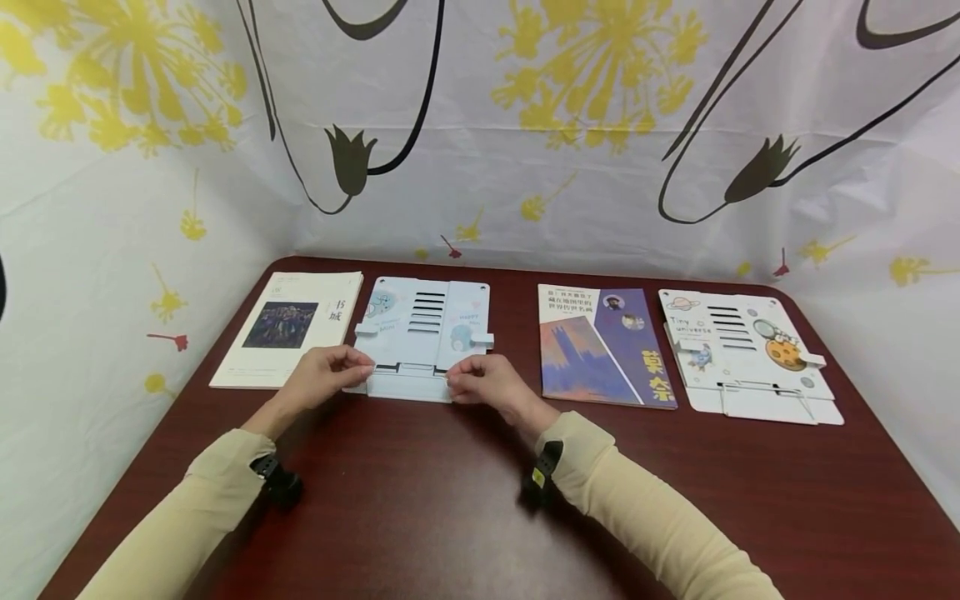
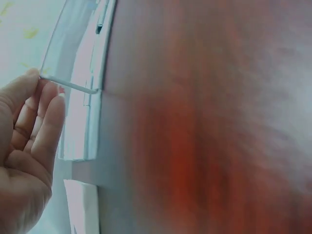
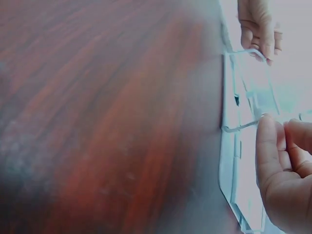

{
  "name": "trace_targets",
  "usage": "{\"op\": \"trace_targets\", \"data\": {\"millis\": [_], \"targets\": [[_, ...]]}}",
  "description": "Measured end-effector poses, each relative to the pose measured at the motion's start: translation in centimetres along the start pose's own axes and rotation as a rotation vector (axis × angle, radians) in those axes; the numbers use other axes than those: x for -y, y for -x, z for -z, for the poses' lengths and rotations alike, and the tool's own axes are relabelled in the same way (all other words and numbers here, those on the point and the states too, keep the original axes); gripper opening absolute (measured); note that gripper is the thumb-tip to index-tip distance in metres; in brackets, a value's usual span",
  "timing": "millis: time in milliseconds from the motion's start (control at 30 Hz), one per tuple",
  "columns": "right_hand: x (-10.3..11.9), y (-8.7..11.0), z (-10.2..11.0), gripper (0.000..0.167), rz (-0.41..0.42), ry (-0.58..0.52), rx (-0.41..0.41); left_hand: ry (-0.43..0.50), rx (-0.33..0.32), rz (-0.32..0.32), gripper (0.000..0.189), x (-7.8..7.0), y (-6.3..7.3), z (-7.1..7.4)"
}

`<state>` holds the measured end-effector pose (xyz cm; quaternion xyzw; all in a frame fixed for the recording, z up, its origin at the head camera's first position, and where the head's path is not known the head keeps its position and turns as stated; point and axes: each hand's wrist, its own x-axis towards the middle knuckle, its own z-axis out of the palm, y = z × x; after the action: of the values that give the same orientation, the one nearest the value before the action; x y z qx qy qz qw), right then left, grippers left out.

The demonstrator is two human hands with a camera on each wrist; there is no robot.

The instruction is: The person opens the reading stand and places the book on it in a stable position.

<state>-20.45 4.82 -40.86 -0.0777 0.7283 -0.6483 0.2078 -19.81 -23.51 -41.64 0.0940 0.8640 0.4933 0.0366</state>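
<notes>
A pale blue book stand [image 1: 429, 350] with cartoon prints and slots lies flat near the back of the table. My left hand [image 1: 322, 375] is at its front left, my right hand [image 1: 491, 385] at its front right. In the left wrist view, thumb and fingers pinch one corner of the stand's wire bracket [image 2: 70, 84], which is tilted up from the front ledge. The right wrist view has my right fingertips gripping the other corner of the wire bracket [image 3: 242, 127]. Two small clips [image 1: 482, 340] stick up at the panel's sides.
Left of the stand lies a cream book [image 1: 315, 350] with a dark picture. To the right are a purple and white book [image 1: 592, 350] and a white "Tiny universe" book stand [image 1: 738, 354]. A patterned cloth [image 1: 465, 192] hangs behind the dark red table [image 1: 420, 517].
</notes>
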Motion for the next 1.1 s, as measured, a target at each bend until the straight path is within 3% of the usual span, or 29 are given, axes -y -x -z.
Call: {"op": "trace_targets", "data": {"millis": [200,333,500,900,1100], "targets": [[1.3,-0.8,1.6,0.016,-0.003,-0.178,-0.136,0.146,-0.124,0.109,0.034,-1.2,-1.7,0.7],[1.8,-1.8,3.2,0.018,-0.007,-0.200,-0.279,0.173,-0.206,0.180,0.037,-1.6,-3.2,1.3],[2.0,-2.9,4.9,0.023,-0.015,-0.239,-0.387,0.200,-0.268,0.211,0.036,-1.5,-4.8,1.7],[0.7,-4.9,6.0,0.029,-0.051,-0.128,-0.443,0.162,-0.313,0.299,0.032,-0.1,-6.9,2.0],[0.5,-5.8,6.3,0.029,-0.082,-0.085,-0.421,0.114,-0.317,0.353,0.033,0.7,-7.5,1.9]]}}
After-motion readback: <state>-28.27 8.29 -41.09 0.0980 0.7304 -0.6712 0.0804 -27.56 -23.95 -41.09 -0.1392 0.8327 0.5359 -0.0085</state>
